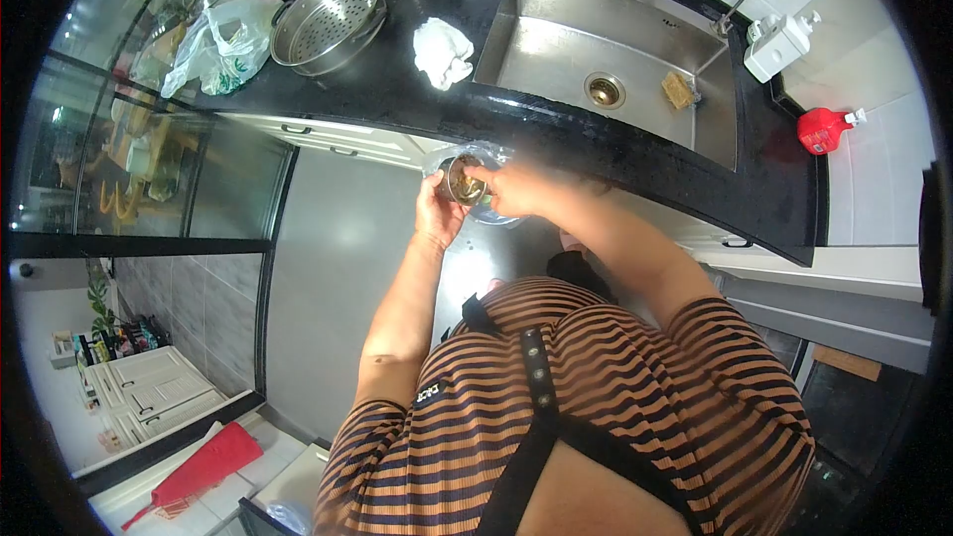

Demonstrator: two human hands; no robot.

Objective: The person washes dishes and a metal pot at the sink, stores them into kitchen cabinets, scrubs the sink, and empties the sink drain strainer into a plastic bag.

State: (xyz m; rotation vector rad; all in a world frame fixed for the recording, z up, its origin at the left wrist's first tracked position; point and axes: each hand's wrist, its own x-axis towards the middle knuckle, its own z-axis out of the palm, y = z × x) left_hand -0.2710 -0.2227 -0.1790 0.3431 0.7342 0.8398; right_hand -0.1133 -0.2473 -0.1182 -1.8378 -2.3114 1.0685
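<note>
My left hand (437, 208) grips a small round metal strainer cup (452, 182) by its side, in front of the counter's edge. Inside the cup lies some brownish and yellowish matter, too small to make out. My right hand (506, 189) reaches to the cup from the right, with its fingers bent into the opening; what they hold, if anything, is hidden. Beneath both hands is a bin lined with a clear plastic bag (496, 216), partly covered by the hands and the cup.
A steel sink (556, 50) with a yellow sponge (678, 90) is set in the black counter (397, 99). On the counter are a white cloth (443, 53), a steamer pot (328, 25), a plastic bag (233, 45), a white bottle (779, 48) and a red bottle (822, 130).
</note>
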